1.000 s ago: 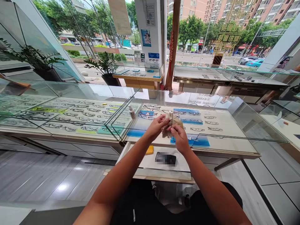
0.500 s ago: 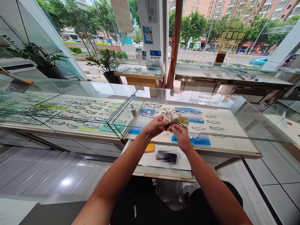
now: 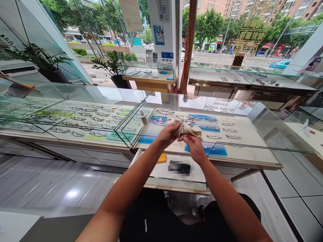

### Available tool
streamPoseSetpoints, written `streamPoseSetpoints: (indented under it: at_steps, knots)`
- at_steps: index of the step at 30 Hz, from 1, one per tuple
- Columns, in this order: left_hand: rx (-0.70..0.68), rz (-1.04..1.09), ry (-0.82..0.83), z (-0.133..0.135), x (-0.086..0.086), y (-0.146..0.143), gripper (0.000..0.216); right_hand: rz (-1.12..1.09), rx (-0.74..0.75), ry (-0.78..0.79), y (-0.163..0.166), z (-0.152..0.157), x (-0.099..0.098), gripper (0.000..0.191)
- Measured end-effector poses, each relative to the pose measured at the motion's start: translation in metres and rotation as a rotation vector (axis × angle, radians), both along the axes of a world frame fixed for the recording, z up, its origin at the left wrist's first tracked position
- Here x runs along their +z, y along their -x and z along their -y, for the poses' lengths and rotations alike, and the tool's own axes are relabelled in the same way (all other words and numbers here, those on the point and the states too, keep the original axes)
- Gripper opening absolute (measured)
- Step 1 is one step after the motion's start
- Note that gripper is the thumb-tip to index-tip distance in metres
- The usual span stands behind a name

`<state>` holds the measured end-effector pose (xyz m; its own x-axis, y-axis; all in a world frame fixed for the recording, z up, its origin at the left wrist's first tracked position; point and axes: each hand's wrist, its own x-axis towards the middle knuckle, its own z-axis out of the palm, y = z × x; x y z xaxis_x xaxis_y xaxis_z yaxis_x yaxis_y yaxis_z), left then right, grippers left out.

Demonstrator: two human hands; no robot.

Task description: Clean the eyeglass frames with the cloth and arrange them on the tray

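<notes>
One beige cloth, held over the counter: left hand pinches its left end, right hand its lower edge. Long axis runs sideways, loose end rightward.

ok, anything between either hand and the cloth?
Nothing visible. The left hand grips the left end of the cloth directly, and the right hand pinches at its lower edge. The bottle stands off to the left, apart from both hands.
</notes>
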<state>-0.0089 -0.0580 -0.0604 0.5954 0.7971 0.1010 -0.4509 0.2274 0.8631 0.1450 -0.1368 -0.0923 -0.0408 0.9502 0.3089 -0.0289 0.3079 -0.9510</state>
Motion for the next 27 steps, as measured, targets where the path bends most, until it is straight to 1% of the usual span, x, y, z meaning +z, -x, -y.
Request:
streamPoseSetpoints:
  at_steps: [3,7,13,16,19,22,25,27]
  knots:
    - [-0.044,-0.009,0.009,-0.001,0.005,0.008,0.037,-0.081,0.001,0.017,-0.002,-0.002,0.004,0.036]
    - [-0.114,-0.027,-0.074,0.004,0.010,0.009,0.050,-0.106,-0.008,0.032,-0.003,-0.003,0.007,0.034]
    - [-0.017,-0.026,-0.128,0.008,0.004,-0.004,0.050,-0.032,-0.037,0.065,-0.002,-0.002,0.002,0.037]
    - [0.036,-0.015,-0.111,0.007,0.001,-0.007,0.049,-0.001,-0.016,0.048,-0.001,-0.001,-0.001,0.039]
    - [0.045,-0.018,-0.092,0.005,-0.001,-0.007,0.051,0.035,0.020,0.030,0.000,-0.001,-0.003,0.040]
    - [0.010,-0.012,-0.059,0.001,-0.001,-0.003,0.049,0.014,0.010,0.016,0.000,0.000,-0.001,0.037]
    - [-0.033,-0.010,0.007,-0.002,0.000,0.004,0.045,-0.071,-0.002,0.026,-0.002,-0.001,0.004,0.032]
    - [-0.067,-0.004,0.009,-0.003,0.002,0.007,0.044,-0.116,0.005,0.043,-0.004,-0.002,0.006,0.031]
